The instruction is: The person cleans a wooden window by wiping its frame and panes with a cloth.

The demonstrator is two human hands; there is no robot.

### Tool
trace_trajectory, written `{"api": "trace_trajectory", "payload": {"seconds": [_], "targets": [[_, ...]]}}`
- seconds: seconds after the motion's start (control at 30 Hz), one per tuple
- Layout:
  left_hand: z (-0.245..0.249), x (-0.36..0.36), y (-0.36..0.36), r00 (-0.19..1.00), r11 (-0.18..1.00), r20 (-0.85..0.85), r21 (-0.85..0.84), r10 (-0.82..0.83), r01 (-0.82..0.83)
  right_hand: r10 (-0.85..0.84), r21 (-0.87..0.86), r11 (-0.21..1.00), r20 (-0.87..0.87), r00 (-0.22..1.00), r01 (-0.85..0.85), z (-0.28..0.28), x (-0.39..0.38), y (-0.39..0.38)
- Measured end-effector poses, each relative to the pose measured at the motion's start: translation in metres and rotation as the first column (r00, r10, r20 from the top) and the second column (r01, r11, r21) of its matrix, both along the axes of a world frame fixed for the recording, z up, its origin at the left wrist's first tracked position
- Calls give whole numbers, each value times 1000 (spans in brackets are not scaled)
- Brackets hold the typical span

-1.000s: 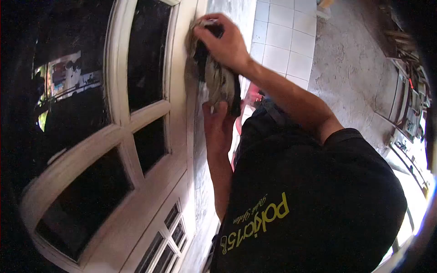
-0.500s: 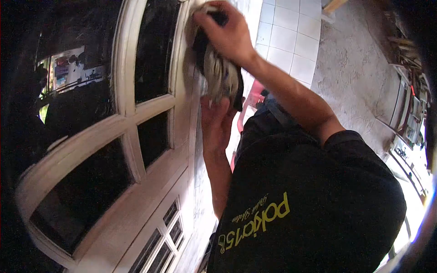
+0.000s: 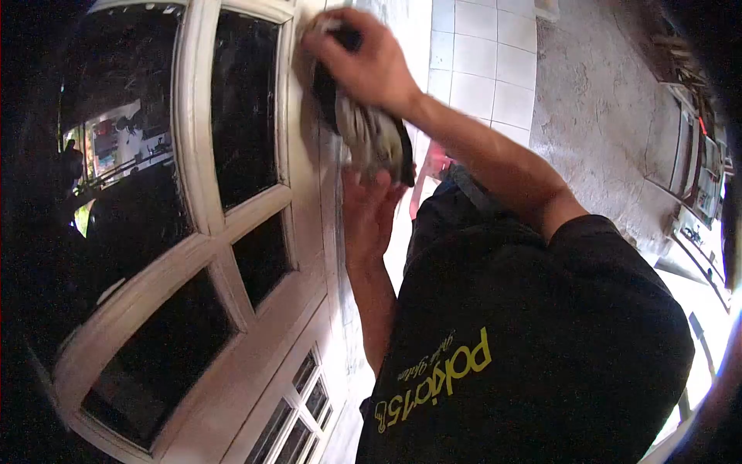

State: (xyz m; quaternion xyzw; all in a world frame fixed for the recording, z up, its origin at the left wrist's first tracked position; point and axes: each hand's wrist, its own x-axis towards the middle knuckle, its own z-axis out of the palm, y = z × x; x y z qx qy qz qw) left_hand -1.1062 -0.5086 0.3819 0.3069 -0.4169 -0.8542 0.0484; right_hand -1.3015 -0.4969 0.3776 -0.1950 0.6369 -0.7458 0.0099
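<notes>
My right hand (image 3: pixel 359 58) is up near the door's edge, fingers curled round the top of a black and off-white item (image 3: pixel 373 135). The item has pale streaks or folds and a dark edge on its right side; its exact kind is blurred. Just below, my left hand (image 3: pixel 371 201) grips its lower end, fingers bent round it. Both hands are close beside the white door frame (image 3: pixel 305 193). Dark glass panes (image 3: pixel 246 108) set in white wooden bars stand to the left of my hands.
White wall tiles (image 3: pixel 495 62) and a rough grey wall (image 3: pixel 595 116) rise on the right. Lower down is a smaller white panelled window (image 3: pixel 297 410). My black shirt (image 3: pixel 533 332) with yellow lettering fills the lower right. A pinkish-red thing (image 3: pixel 434 164) shows behind my arms.
My right hand has shifted slightly left and down in view, with the item's upper end. The door has turned a little in view as the camera moved. Both hands keep their hold.
</notes>
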Motion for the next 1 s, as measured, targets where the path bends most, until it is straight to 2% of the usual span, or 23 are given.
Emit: {"api": "trace_trajectory", "payload": {"seconds": [0.03, 0.07, 0.13, 0.17, 0.23, 0.27, 0.3, 0.37, 0.47, 0.5, 0.57, 0.6, 0.67, 0.77, 0.8, 0.83, 0.87, 0.9, 0.93, 1.0], "targets": [[4, -10, 1, 1000, 1000, -7, 1, 21, -21, 40, -63, 997, 117, 992, -33, 9, -15, -2], [7, -18, 2, 999, 999, -15, 1, 42, -42, 181, -127, 977, 64, 981, -172, 13, -27, 1], [11, -18, 2, 998, 998, 33, 20, 55, -56, 7, 3, 1000, 26, 1000, -7, 5, -16, -6], [11, -11, 2, 1000, 1000, 30, -17, 9, -9, -85, 65, 994, 0, 996, 85, -1, -8, -8], [3, 18, 2, 994, 990, 30, -95, -101, 104, -4, 185, 983, -46, 999, 13, 7, 30, 7], [-5, 40, 4, 994, 994, 28, -29, -102, 103, 17, 132, 991, -94, 995, -4, 3, 52, 10], [-10, 57, 6, 992, 992, 16, -27, -123, 123, 132, 158, 980, -39, 990, -125, 9, 68, 19], [-14, 77, 9, 988, 987, -12, -23, -157, 157, 164, 52, 985, -21, 986, -163, 6, 87, 20], [-10, 72, 8, 998, 984, -10, 167, 67, -64, 172, 37, 985, -114, 978, -169, 0, 70, 14], [-9, 66, 7, 997, 990, 11, 122, 75, -76, 110, 64, 993, -212, 971, -99, -1, 58, 11], [-7, 43, 5, 991, 992, 58, 33, 118, -120, -11, 70, 997, -100, 995, 18, -4, 39, 0], [2, 30, 8, 991, 992, 58, 15, 120, -121, 21, 49, 999, -69, 997, -17, -11, 23, -7], [19, 10, 12, 992, 993, 60, -25, 113, -111, 140, -152, 980, 84, 987, -126, 7, 14, -3], [12, 32, 10, 993, 977, 86, -205, 77, -58, 13, 46, 999, 75, 997, -16, 4, 45, -2], [-3, 58, 4, 987, 981, 150, -192, 65, -36, 56, 7, 998, 129, 990, -57, 5, 69, 1], [-5, 77, 0, 983, 971, 184, -236, -6, 50, 49, 130, 991, -58, 997, -41, -6, 91, 7], [-7, 97, -2, 971, 952, 223, -272, -81, 142, 122, 74, 990, -71, 990, -117, -1, 110, 18], [-17, 123, 2, 959, 954, 274, -265, -67, 142, 211, 36, 977, -2, 978, -211, -3, 129, 21], [-34, 149, 4, 957, 975, 280, -180, -75, 129, 278, -6, 960, -24, 960, -279, -5, 140, 26], [-27, 152, 14, 987, 998, 150, -28, 52, -48, 338, -59, 940, 14, 941, -337, -3, 136, 29]]}}
